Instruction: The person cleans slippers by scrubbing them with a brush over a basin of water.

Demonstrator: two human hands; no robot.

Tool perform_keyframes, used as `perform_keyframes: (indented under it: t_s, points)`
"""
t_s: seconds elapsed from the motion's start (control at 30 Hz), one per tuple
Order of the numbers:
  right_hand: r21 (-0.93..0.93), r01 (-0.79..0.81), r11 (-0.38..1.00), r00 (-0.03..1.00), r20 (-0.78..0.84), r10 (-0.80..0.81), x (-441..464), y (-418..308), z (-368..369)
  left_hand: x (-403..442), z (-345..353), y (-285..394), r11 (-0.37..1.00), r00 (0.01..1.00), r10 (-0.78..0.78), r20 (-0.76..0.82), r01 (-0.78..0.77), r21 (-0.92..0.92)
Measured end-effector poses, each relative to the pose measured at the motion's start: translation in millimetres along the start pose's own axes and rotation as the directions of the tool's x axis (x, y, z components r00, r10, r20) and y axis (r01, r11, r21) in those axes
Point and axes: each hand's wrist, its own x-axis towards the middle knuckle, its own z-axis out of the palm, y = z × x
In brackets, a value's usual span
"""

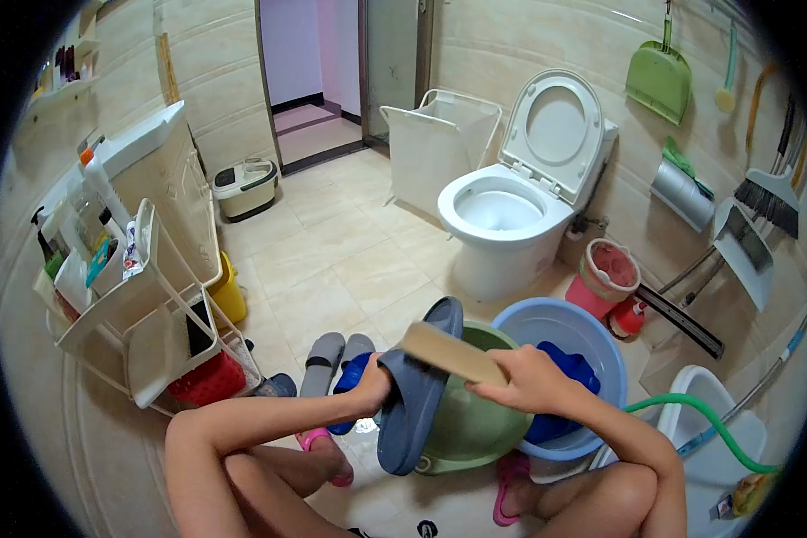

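Over a green basin [484,430], my left hand [369,387] grips a dark grey-blue slipper [410,412] by its strap, the sole hanging lengthwise. My right hand [522,378] is closed on the end of a flat tan brush [453,351], whose far end lies over the slipper's upper part. The brush's bristles are hidden. Right beside the green basin, a blue basin [611,377] holds dark blue items [560,421]. Behind my left hand are grey slippers [318,372] and a bright blue slipper [350,372] on the floor.
A toilet [502,215] with its lid up is ahead, near a white hamper [435,157]. A pink bucket [601,282] and red bottle [627,318] stand at right, with a green hose [708,408] nearer. At left is a shelf rack [143,332] of bottles.
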Motion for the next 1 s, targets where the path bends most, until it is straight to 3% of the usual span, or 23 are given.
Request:
perform_keyframes:
  t_s: [0.07,0.1,0.13,0.17,0.23,0.3,0.33,0.4,0.43,0.47,0.5,0.53,0.6,0.63,0.67,0.73,0.8,0.9,0.93,0.97,1.0]
  points:
    - [-0.019,0.202,0.979,0.953,0.235,-0.192,-1.8,-0.9,2.7,-0.2,-7.3,-6.2,0.991,0.995,0.080,0.054,-0.085,0.102]
    - [0.015,0.283,0.959,0.921,0.274,-0.276,-3.8,-3.3,3.3,-10.7,1.0,9.1,0.997,1.000,0.022,-0.004,-0.022,0.076]
    - [0.012,0.284,0.959,0.922,0.269,-0.277,-4.1,-2.4,4.0,-9.4,-1.1,6.0,0.984,0.996,0.091,0.021,-0.093,0.149]
    - [-0.050,0.247,0.968,0.946,0.228,-0.230,-2.8,0.4,5.4,-8.1,-3.2,3.0,0.962,0.986,0.159,0.045,-0.165,0.218]
    - [-0.114,0.160,0.981,0.985,0.088,-0.150,-0.7,6.3,6.4,-1.0,-8.8,-3.8,0.977,0.987,0.146,0.060,-0.153,0.147]
    - [-0.104,0.097,0.990,0.995,0.024,-0.095,-0.8,7.8,4.7,4.0,-11.1,-3.8,0.999,1.000,-0.013,0.023,0.012,0.048]
    - [-0.092,0.033,0.995,0.999,-0.040,-0.037,-0.2,8.4,3.0,4.1,-9.3,-1.5,0.999,1.000,-0.009,0.025,0.007,0.047]
    - [-0.030,0.066,0.997,0.996,-0.052,-0.067,-2.2,8.5,4.4,2.0,-5.2,3.8,0.999,0.999,-0.036,0.003,0.036,0.009]
    - [-0.055,0.164,0.985,0.983,0.096,-0.158,-2.8,8.0,4.9,3.3,-6.6,2.2,0.999,0.999,-0.036,0.002,0.036,0.010]
    - [-0.065,0.262,0.963,0.940,0.244,-0.240,-3.5,7.8,6.3,5.7,-9.2,-1.4,0.992,0.997,0.065,0.038,-0.069,0.103]
    - [-0.017,0.359,0.933,0.909,0.234,-0.345,-4.9,8.5,11.0,3.7,-7.2,2.7,0.966,0.984,0.160,0.082,-0.173,0.192]
    - [-0.013,0.357,0.934,0.909,0.236,-0.344,-4.7,9.4,11.2,0.5,-4.2,5.2,0.967,0.985,0.156,0.081,-0.169,0.192]
    - [-0.105,0.248,0.963,0.957,0.181,-0.227,-2.8,12.9,9.7,-4.1,4.3,11.4,1.000,0.999,0.002,-0.032,-0.002,0.005]
    - [-0.123,0.204,0.971,0.978,0.077,-0.195,-1.3,14.6,7.7,4.0,5.0,9.4,0.996,0.999,0.020,0.036,-0.016,-0.093]
    - [-0.122,0.199,0.972,0.978,0.085,-0.190,-2.6,15.0,6.4,1.9,3.2,12.1,0.999,0.997,-0.004,0.077,0.007,-0.041]
    - [-0.032,0.012,0.999,0.991,-0.134,-0.017,0.1,14.9,1.4,5.2,0.0,14.9,0.991,0.990,-0.110,0.088,0.103,0.082]
    - [-0.056,-0.016,0.998,0.993,-0.117,0.010,-1.5,14.1,0.0,4.0,1.8,17.2,0.993,0.993,-0.060,0.100,0.049,0.105]
    - [-0.063,0.205,0.977,0.954,0.235,-0.185,-4.3,17.6,5.4,3.1,-6.9,5.6,0.981,0.991,-0.049,0.121,0.025,0.191]
    - [-0.069,0.207,0.976,0.954,0.233,-0.186,-5.6,16.5,5.7,3.9,-9.4,1.4,0.964,0.988,-0.078,0.133,0.041,0.262]
    - [-0.081,0.209,0.975,0.958,0.219,-0.187,-6.6,15.3,6.0,4.0,-8.3,-4.0,0.995,0.993,-0.052,0.102,0.043,0.089]
    - [-0.093,0.210,0.973,0.961,0.205,-0.188,-6.5,15.0,4.5,3.6,-2.8,1.0,0.995,0.993,-0.045,0.106,0.035,0.090]
